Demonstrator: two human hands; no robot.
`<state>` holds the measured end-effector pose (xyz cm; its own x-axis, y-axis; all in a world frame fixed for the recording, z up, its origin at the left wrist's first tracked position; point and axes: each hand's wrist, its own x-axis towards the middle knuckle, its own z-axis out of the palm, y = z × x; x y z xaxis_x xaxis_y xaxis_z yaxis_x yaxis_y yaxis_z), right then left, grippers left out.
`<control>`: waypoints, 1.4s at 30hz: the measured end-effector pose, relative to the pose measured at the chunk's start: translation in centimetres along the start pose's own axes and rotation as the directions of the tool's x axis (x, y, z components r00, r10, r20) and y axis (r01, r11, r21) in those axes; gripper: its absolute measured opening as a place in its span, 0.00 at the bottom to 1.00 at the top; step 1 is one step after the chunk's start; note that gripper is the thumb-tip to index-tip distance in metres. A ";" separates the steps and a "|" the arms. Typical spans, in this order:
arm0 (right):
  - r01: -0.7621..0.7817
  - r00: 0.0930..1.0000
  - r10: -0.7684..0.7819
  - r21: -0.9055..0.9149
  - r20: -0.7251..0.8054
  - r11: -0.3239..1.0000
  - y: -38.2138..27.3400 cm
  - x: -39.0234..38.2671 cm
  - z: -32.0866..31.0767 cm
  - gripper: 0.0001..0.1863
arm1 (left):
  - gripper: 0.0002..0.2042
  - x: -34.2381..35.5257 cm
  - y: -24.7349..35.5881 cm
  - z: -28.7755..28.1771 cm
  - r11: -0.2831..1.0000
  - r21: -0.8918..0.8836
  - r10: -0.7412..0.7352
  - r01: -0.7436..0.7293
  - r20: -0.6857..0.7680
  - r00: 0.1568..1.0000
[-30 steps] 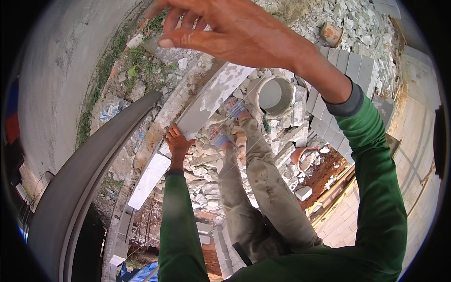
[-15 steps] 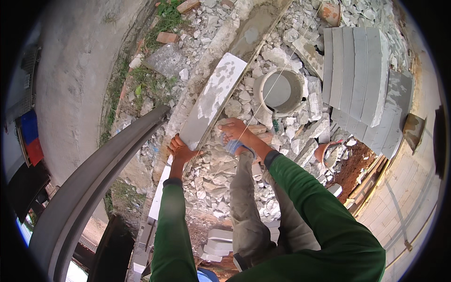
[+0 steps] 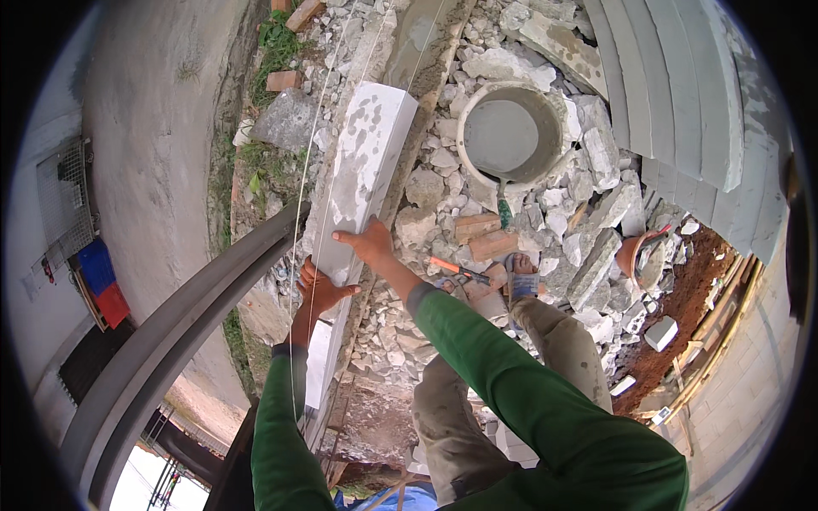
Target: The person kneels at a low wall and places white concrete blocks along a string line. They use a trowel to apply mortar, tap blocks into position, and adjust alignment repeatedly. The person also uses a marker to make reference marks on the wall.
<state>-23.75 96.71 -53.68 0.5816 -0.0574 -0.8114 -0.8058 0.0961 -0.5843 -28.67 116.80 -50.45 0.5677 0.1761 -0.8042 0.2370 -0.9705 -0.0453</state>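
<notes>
A long, pale lightweight concrete block (image 3: 365,153) with wet grey patches lies on the low wall strip. My left hand (image 3: 319,288) grips its near end, fingers along the left side and thumb stretched across toward the right. Just beyond, my right hand (image 3: 371,244) holds the block from its right side, with a finger reaching over the top. Against the near end sits another white block (image 3: 320,362), partly hidden by my left hand and sleeve. A thin taut string (image 3: 308,162) runs past the block's left side and over my left forearm.
A round bucket (image 3: 511,136) of grey mortar stands among broken rubble at right, a green handle beside it. An orange-handled hammer (image 3: 458,270) and bricks (image 3: 490,245) lie near my foot. Stacked grey blocks (image 3: 673,77) rise far right. A metal beam (image 3: 179,332) slants at left.
My right hand has moved left from over the rubble onto the block. My left hand stays at its near end. The view has shifted, and the string now appears left of the block.
</notes>
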 end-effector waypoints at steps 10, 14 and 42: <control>0.009 0.999 -0.006 -0.076 0.041 0.997 -0.2 0.2 -0.8 0.44 | 0.51 -19.0 -0.6 -26.0 0.792 -0.611 0.162 -0.006 0.200 0.966; 0.058 0.992 -0.046 -0.093 0.121 0.994 0.5 0.6 -1.0 0.41 | 0.42 -36.8 3.5 -31.1 0.802 -0.449 -0.029 -0.394 -0.689 0.725; 0.279 0.921 -0.322 0.204 0.221 0.938 0.7 13.6 -12.8 0.29 | 0.63 -7.3 -8.1 13.9 0.997 -0.016 0.026 -0.073 -0.843 0.538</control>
<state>-17.85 83.23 -65.25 0.8193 0.1358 -0.5571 -0.5713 0.2766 -0.7727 -45.67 121.08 -52.39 0.9758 0.2085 0.0659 0.2074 -0.9780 0.0233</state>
